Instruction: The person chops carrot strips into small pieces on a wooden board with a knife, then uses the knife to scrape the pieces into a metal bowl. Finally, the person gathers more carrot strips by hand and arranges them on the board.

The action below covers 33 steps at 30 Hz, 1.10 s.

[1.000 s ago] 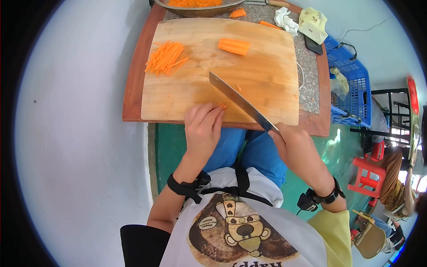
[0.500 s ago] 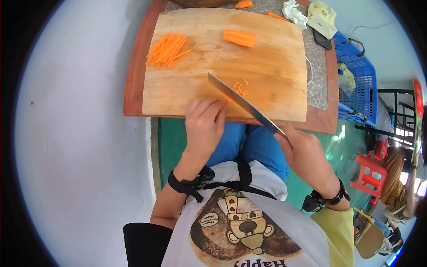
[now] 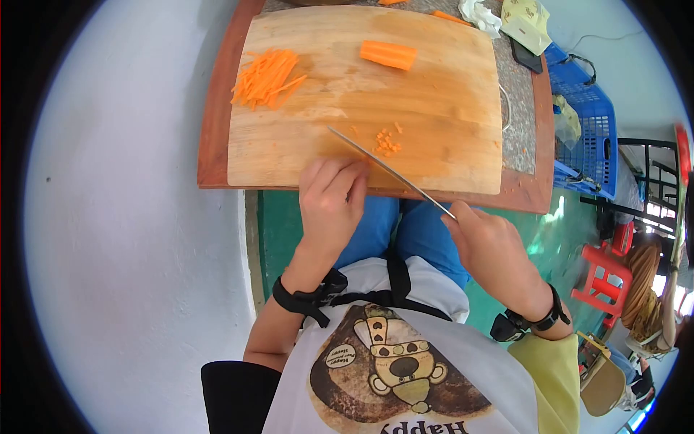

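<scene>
My right hand [image 3: 486, 242] is closed round the handle of a knife [image 3: 390, 171], whose blade points up and left over the wooden cutting board [image 3: 434, 94]. Beside the blade, at the board's near edge, my left hand [image 3: 332, 192] has its fingers bent and pressed together; whatever they hold is hidden. Small diced carrot bits [image 3: 388, 142] lie just beyond the blade. A pile of carrot strips [image 3: 267, 78] rests at the board's upper left, and a cut carrot block [image 3: 388, 54] lies near the far edge.
Past the board are a crumpled white tissue [image 3: 481, 16], a yellow cloth-like item [image 3: 525, 23] and a dark phone [image 3: 526, 56]. A blue basket [image 3: 596, 141] stands right of the table, with red stools [image 3: 603, 283] and a seated person [image 3: 640, 296] farther off.
More diced carrot bits lie beyond the knife than one second ago. The blade now stands more edge-on. The view has shifted, so the board sits higher and the bowl is mostly cut off.
</scene>
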Each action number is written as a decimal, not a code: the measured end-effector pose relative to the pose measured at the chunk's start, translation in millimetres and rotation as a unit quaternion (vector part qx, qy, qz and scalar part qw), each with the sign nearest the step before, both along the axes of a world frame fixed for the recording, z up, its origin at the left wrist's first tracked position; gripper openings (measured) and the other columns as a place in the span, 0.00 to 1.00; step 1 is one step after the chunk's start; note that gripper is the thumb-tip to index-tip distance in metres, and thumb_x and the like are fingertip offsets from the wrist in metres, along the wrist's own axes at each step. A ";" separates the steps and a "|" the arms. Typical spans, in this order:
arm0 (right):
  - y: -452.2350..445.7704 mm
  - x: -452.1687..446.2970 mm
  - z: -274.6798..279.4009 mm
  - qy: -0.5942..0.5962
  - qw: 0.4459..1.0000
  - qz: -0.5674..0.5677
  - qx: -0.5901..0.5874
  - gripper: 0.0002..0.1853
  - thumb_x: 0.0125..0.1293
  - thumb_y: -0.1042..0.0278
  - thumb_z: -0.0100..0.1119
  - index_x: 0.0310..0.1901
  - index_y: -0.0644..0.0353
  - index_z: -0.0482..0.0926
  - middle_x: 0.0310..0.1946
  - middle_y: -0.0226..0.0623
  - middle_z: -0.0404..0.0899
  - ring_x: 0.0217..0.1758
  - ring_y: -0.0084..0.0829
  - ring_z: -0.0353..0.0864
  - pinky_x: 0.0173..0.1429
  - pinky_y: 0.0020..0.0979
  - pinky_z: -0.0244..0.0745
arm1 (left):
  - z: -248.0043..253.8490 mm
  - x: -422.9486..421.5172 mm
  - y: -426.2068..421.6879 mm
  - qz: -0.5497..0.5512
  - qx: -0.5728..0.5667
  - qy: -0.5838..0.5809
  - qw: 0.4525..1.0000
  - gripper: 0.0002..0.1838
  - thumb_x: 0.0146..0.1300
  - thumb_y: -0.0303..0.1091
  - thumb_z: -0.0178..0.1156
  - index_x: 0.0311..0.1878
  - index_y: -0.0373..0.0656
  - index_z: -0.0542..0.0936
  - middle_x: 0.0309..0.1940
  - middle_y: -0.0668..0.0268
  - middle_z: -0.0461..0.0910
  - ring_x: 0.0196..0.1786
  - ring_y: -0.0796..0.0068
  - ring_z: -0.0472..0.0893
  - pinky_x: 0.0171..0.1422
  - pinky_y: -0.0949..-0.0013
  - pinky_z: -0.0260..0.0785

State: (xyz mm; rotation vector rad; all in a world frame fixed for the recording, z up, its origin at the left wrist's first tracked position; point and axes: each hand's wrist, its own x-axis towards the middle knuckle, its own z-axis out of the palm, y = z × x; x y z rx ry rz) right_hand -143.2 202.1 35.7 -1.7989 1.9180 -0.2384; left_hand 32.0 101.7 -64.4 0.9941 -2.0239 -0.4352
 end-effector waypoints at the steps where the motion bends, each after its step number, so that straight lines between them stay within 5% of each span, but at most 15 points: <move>1: -0.5 0.2 0.1 -0.001 1.000 -0.002 0.001 0.09 0.64 0.70 0.55 0.32 0.63 0.67 0.21 0.50 0.73 0.24 0.54 0.74 0.26 0.47 0.66 | -0.9 0.5 -0.2 -0.001 -0.007 0.007 1.000 0.10 0.44 0.19 0.64 0.33 0.40 0.82 0.32 0.65 0.79 0.36 0.64 0.77 0.43 0.65 0.67; 20: -1.8 -1.3 -5.4 0.050 0.998 0.024 -0.032 0.06 0.65 0.70 0.52 0.33 0.63 0.69 0.20 0.45 0.76 0.26 0.46 0.79 0.28 0.42 0.73 | 8.5 11.8 -5.4 0.053 0.012 -0.071 0.996 0.08 0.48 0.30 0.67 0.33 0.43 0.83 0.30 0.67 0.76 0.36 0.63 0.74 0.41 0.62 0.64; 33: 3.1 3.0 -5.6 0.071 0.997 0.034 -0.021 0.05 0.63 0.73 0.52 0.33 0.64 0.68 0.19 0.44 0.75 0.22 0.44 0.78 0.23 0.39 0.73 | 11.7 9.6 1.9 0.029 0.040 -0.080 0.996 0.10 0.48 0.24 0.67 0.36 0.38 0.84 0.31 0.63 0.77 0.37 0.63 0.75 0.42 0.64 0.66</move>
